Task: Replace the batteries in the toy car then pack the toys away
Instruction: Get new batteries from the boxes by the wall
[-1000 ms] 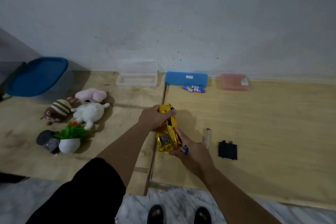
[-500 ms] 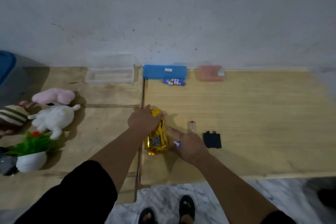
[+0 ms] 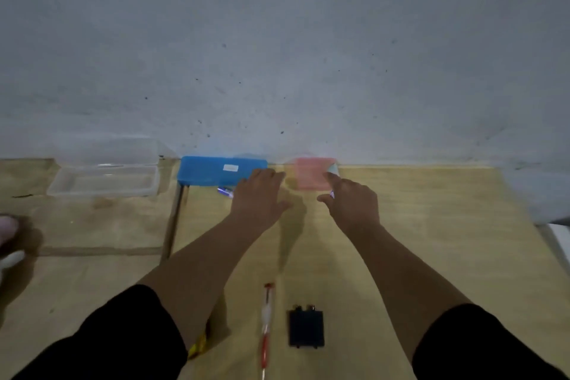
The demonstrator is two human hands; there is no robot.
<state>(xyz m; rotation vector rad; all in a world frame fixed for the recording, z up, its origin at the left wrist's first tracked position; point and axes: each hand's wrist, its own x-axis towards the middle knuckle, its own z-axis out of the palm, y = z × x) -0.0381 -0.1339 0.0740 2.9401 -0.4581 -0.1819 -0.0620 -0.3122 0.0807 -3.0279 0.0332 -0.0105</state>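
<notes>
Both hands are extended toward the far edge of the wooden board [image 3: 416, 241], at the foot of the wall. The left hand [image 3: 259, 197] is held palm down with fingers loosely extended; its fingertips are at the right end of the blue case [image 3: 212, 171]. Whether they touch the case cannot be determined; it holds nothing visible. Loose batteries [image 3: 225, 192] lie just left of this hand, in front of the blue case. The right hand [image 3: 351, 203] has its forefinger pointing at the near right corner of the pink box [image 3: 310, 176], the other fingers curled; a small pale object shows at its knuckles, but what it is cannot be determined owing to blur. A clear plastic container [image 3: 105, 182], open, sits well left of the left hand. Behind the hands, between the forearms, lie a red-handled screwdriver [image 3: 266, 327] and, just beside it, the black battery cover [image 3: 306, 328]. The yellow toy car [image 3: 199, 345] is largely hidden under the left forearm; only a corner shows.
</notes>
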